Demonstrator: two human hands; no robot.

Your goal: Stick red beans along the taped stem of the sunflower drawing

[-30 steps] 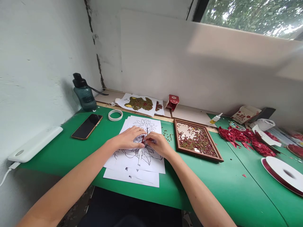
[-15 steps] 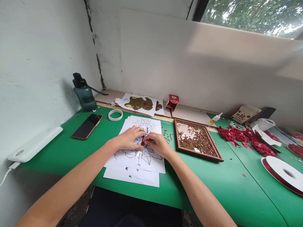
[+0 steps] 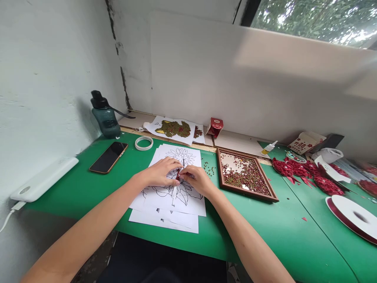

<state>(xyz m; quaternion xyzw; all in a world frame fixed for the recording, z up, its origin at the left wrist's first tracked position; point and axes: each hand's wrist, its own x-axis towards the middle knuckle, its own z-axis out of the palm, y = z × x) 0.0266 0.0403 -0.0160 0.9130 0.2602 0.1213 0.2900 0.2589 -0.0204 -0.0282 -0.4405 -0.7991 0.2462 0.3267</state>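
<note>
Sheets of white paper with black flower line drawings (image 3: 193, 206) lie stacked on the green table. A small cluster of dark red beans (image 3: 178, 173) sits at the centre of the lower flower. My left hand (image 3: 161, 172) rests on the paper to the left of the cluster, its thumb and forefinger spread around it. From the right, my right hand (image 3: 196, 179) reaches the same spot with thumb and fingertips pinched together. Whatever is between those fingertips is too small and covered to make out.
A brown wooden frame (image 3: 249, 195) with mixed red and green beans stands on the right, loose green beans (image 3: 209, 169) beside it. Tape (image 3: 143, 148), a phone (image 3: 108, 157) and a bottle (image 3: 107, 120) are left. Glue (image 3: 268, 148), red ornaments (image 3: 297, 169) and a ribbon spool (image 3: 353, 216) lie right.
My right fingertips have shifted very slightly over the bean cluster, and my left thumb has edged a little closer to it. Everything else stays in place.
</note>
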